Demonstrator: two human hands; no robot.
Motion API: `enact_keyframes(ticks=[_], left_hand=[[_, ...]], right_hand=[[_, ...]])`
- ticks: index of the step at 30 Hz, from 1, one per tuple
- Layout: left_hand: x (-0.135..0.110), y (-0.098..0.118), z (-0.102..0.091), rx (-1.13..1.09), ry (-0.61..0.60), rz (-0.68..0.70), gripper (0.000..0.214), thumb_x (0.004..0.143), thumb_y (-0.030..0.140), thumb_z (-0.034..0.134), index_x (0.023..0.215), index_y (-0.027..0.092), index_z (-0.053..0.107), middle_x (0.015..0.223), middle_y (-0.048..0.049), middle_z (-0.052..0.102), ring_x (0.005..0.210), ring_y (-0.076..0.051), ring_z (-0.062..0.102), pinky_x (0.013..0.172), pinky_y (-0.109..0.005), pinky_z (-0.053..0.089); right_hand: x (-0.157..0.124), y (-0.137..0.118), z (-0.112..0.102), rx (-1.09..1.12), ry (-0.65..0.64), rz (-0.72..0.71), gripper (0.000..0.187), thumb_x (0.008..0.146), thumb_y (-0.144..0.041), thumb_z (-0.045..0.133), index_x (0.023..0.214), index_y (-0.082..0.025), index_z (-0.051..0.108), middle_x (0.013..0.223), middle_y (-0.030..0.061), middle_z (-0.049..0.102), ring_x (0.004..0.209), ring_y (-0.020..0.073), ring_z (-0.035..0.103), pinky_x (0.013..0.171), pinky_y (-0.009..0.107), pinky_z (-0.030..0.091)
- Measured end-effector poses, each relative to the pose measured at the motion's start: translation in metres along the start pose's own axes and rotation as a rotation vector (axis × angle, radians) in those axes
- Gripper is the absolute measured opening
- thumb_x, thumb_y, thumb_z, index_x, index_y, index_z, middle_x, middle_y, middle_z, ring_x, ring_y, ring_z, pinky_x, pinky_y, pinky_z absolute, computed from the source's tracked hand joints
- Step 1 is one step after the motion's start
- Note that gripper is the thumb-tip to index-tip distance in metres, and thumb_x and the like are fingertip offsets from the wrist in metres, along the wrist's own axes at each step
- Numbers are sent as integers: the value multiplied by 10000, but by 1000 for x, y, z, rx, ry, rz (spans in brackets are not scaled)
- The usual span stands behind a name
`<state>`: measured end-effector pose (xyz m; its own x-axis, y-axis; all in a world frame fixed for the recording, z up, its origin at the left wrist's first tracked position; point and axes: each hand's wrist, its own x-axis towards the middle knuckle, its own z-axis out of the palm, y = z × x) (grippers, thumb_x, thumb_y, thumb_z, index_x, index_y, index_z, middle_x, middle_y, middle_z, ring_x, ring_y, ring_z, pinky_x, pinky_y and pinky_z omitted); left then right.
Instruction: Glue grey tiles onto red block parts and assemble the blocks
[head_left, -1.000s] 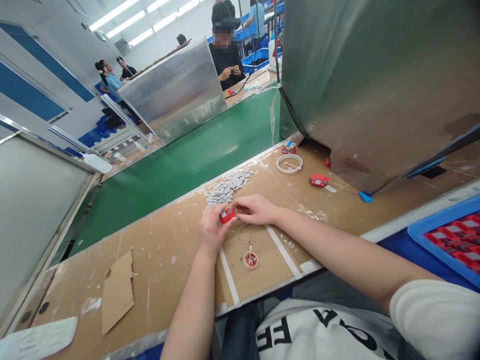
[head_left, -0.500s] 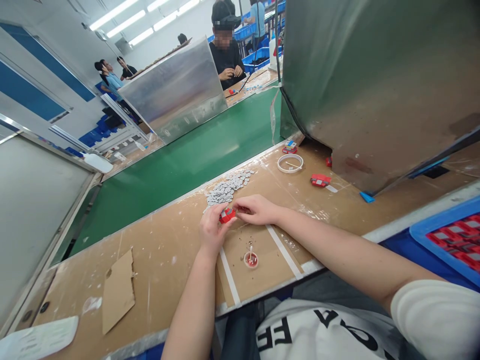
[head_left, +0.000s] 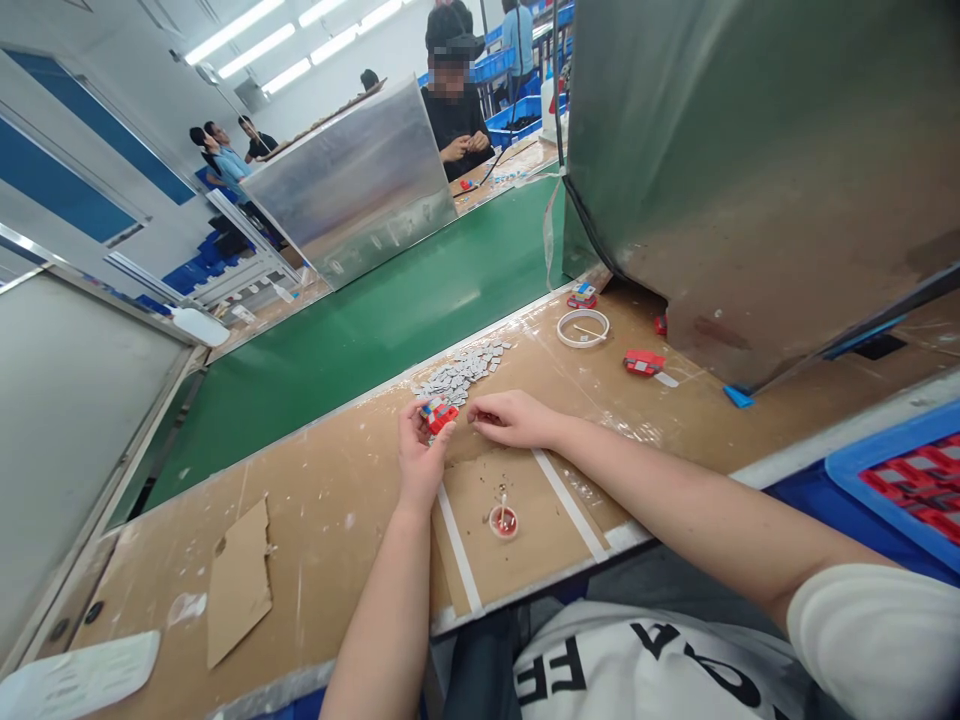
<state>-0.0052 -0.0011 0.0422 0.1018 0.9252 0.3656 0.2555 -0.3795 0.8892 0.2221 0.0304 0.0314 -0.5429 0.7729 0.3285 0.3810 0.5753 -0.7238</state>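
Note:
My left hand point(head_left: 417, 458) is closed on a small red part point(head_left: 439, 414), held just above the brown worktop point(head_left: 322, 500). My right hand point(head_left: 510, 420) rests a little to the right of it, fingers curled in a pinch; whether anything is in them I cannot make out. A heap of small grey chips point(head_left: 459, 372) lies just beyond both hands. A small red cap with a white stick in it point(head_left: 502, 519) stands on the worktop near me, between two white tape strips.
A white ring point(head_left: 582, 327) and two more red parts point(head_left: 643, 362) point(head_left: 581, 297) lie at the right, under a tilted metal panel point(head_left: 750, 160). A green conveyor belt point(head_left: 390, 310) runs beyond the worktop. A blue tray of red parts point(head_left: 911, 480) sits far right. Cardboard scrap point(head_left: 237, 580) lies left. People work across the belt.
My left hand has lifted the red part slightly up and to the left, away from my right hand, which has come off it.

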Motion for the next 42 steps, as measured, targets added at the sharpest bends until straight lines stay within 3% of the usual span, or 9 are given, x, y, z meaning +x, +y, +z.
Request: enact_keyframes(ticks=[4, 9, 13, 19, 26, 30, 35, 38, 42], left_hand=[[7, 12, 0, -482, 41, -177, 518, 1024, 584, 634, 1418, 267, 525, 1351, -158, 733, 947, -201, 768, 724, -293, 597], [11, 24, -10, -952, 88, -430, 358, 994, 582, 597, 1127, 250, 620, 914, -52, 746, 627, -155, 657, 484, -217, 445], [10, 26, -13, -1105, 105, -522, 442, 1048, 673, 516, 994, 244, 608, 668, 39, 528, 432, -86, 416, 403, -183, 260], [10, 26, -11, -1119, 122, -512, 548, 1028, 769, 493, 1003, 235, 615, 616, 79, 428, 389, -52, 257, 410, -181, 217], [10, 15, -6, -935, 70, -392, 582, 940, 816, 614, 1008, 238, 589, 623, 84, 480, 397, -35, 193, 437, -181, 207], [4, 8, 4, -532, 69, -287, 683, 958, 888, 453, 1061, 231, 609, 634, 47, 573, 400, -63, 257, 454, -214, 214], [-9, 6, 9, 184, -37, 160, 621, 1030, 780, 453, 1221, 230, 669, 988, -67, 745, 827, -207, 656, 772, -335, 493], [-12, 8, 9, 346, -73, 435, 618, 1058, 756, 379, 1262, 247, 663, 1123, -93, 739, 1005, -255, 658, 900, -399, 492], [-12, 11, 9, 465, -34, 576, 582, 1082, 715, 335, 1290, 269, 647, 1227, -105, 692, 1102, -266, 630, 966, -423, 468]], right_hand=[[1, 1, 1, -9, -15, 15, 136, 979, -239, 616, 1056, -196, 721, 858, 10, 726, 728, 143, 604, 712, 245, 386], [1, 0, 1, -17, -45, 28, 150, 992, -265, 607, 1041, -190, 727, 864, 21, 735, 751, 151, 611, 722, 250, 389], [2, 0, 1, -24, -58, 59, 153, 995, -278, 607, 1034, -198, 731, 867, 21, 741, 755, 156, 614, 720, 255, 387], [2, 2, 2, -13, -77, 65, 155, 1000, -281, 599, 1015, -200, 730, 888, 23, 747, 789, 163, 633, 734, 260, 388], [2, 4, 3, 7, -69, 83, 144, 983, -277, 622, 1021, -201, 738, 860, 16, 735, 761, 153, 619, 735, 261, 399], [3, 4, 5, 182, -50, 80, 313, 1053, -461, 562, 1052, -193, 724, 869, 30, 710, 756, 155, 608, 729, 272, 436], [-1, 0, 11, 730, -165, 195, 770, 1001, -806, 503, 1469, -196, 539, 814, -17, 621, 610, 129, 549, 604, 262, 466], [-5, -10, 14, 888, -257, 199, 780, 892, -753, 747, 1441, -227, 575, 922, 0, 633, 719, 130, 611, 680, 263, 521], [-8, -22, 18, 1025, -247, 195, 742, 781, -683, 895, 1296, -201, 666, 972, 9, 644, 802, 134, 604, 755, 275, 541]])
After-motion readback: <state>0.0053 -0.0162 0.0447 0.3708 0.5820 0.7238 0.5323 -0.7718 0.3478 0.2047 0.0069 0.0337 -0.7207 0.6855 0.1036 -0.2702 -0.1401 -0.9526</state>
